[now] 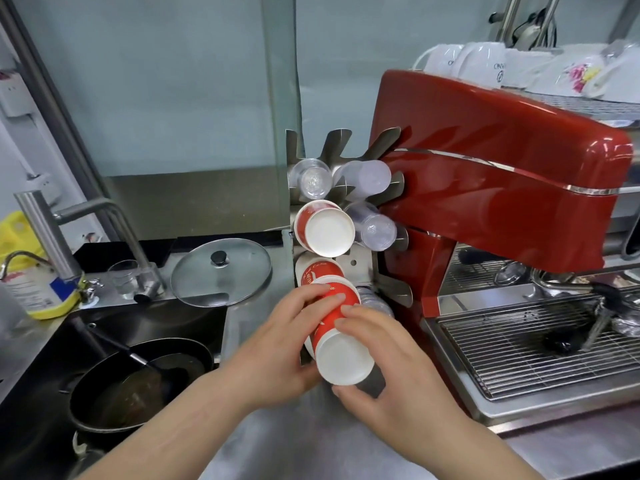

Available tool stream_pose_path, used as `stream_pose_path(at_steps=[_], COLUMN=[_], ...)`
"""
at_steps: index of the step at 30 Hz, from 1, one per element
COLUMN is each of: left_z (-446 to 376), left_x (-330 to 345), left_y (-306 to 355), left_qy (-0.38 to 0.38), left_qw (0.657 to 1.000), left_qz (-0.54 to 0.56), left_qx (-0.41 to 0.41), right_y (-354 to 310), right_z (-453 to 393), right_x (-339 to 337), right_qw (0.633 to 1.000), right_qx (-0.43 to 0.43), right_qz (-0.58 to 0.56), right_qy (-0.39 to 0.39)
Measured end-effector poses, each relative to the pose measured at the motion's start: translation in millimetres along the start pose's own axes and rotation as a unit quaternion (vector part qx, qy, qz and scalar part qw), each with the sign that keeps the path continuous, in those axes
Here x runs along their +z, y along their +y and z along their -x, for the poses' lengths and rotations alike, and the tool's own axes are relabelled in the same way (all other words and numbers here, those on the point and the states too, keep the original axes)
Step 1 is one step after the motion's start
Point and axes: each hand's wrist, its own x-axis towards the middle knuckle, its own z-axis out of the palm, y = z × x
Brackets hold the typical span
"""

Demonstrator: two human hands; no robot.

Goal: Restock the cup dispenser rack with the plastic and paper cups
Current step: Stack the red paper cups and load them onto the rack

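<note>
A steel cup dispenser rack [360, 263] stands between the sink and the red coffee machine. Its upper slots hold clear plastic cups [311, 178], frosted plastic cups [367, 176] and more clear cups [375, 230]. A stack of red paper cups [325, 228] lies in the middle left slot. In the lowest left slot sits another stack of red paper cups [341, 341], white base toward me. My left hand [280, 344] grips this stack from the left, and my right hand [384, 362] holds it from the right, thumb below.
A red espresso machine [502, 188] with a wire drip tray [526, 344] fills the right side, white mugs on top. On the left are a sink with a dark pan [138, 386], a tap [100, 216], a glass lid [221, 271] and a soap bottle [38, 289].
</note>
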Motion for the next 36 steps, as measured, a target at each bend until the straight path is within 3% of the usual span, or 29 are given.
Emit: stream_pose_path(at_steps=[12, 36], left_z=[-12, -37], left_x=[12, 4], left_y=[-30, -51], left_qy=[-0.006, -0.027], left_qw=[0.999, 0.997], left_qz=[-0.005, 0.004], left_qx=[-0.033, -0.078], right_y=[33, 46], right_z=[-10, -42], right_x=[27, 34], right_qw=[0.998, 0.997], right_qx=[0.057, 0.081], right_qz=[-0.003, -0.001], right_qy=[0.010, -0.014])
